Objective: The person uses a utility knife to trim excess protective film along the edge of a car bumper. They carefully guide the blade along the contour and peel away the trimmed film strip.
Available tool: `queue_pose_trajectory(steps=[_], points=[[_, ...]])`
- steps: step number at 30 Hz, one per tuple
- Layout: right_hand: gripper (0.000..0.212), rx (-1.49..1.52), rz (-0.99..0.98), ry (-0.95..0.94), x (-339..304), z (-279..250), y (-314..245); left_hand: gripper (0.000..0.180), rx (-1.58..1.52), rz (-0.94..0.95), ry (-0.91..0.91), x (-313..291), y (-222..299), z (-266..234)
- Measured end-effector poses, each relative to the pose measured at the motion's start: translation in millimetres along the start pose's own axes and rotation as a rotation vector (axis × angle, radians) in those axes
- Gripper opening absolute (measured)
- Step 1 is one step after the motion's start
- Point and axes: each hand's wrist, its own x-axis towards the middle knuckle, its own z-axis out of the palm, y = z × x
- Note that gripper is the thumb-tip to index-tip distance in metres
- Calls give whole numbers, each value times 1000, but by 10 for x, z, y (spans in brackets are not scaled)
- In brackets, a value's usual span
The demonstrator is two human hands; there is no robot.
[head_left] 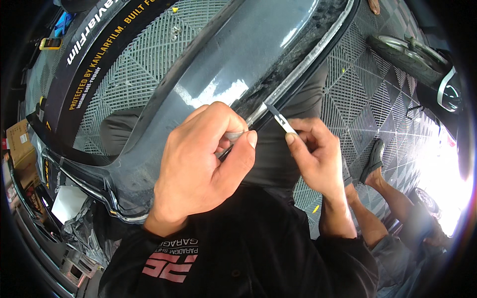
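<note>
Across my lap lies a long, curved dark grey vehicle body panel (166, 111), dusty and glossy in patches. A pale strip (314, 54) runs along its right edge beside a black rim. My left hand (198, 161) is closed in a pinch over the near part of that edge; something greyish shows at the fingertips, too small to name. Between thumb and fingers, my right hand (320, 156) grips a slim cutter knife (284, 122) with a white body and dark blade. The blade tip points up-left, at or very near the pale strip.
Grey lattice floor tiles (362, 104) surround me. At the right are a motorcycle wheel (407, 57) and another person's legs (370, 216). On the left, a black printed banner (82, 74), a yellow-edged device (50, 44), a cardboard box (20, 141) and a black plastic bag (89, 228) lie about.
</note>
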Motion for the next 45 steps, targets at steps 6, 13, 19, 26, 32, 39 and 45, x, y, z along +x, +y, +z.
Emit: queue_pose_trajectory(steps=[6, 13, 19, 26, 32, 39, 45], points=[[18, -30, 25, -27, 12, -1, -11, 15, -12, 5, 32, -34, 42, -21], [18, -62, 21, -49, 10, 5, -40, 20, -67, 21, 96, -73, 50, -1], [18, -27, 131, -43, -22, 23, -66, 20, -39, 55, 124, -68, 66, -61], [18, -89, 61, -56, 32, 21, -103, 20, -99, 100, 148, -69, 68, -85], [20, -82, 22, -56, 5, 8, -117, 18, -78, 162, 135, -105, 84, -140], [19, -43, -14, -24, -13, 50, -66, 19, -69, 228, 158, -99, 131, -171], [19, -52, 18, -61, -23, 62, -40, 19, -26, 389, 189, -104, 134, -201]])
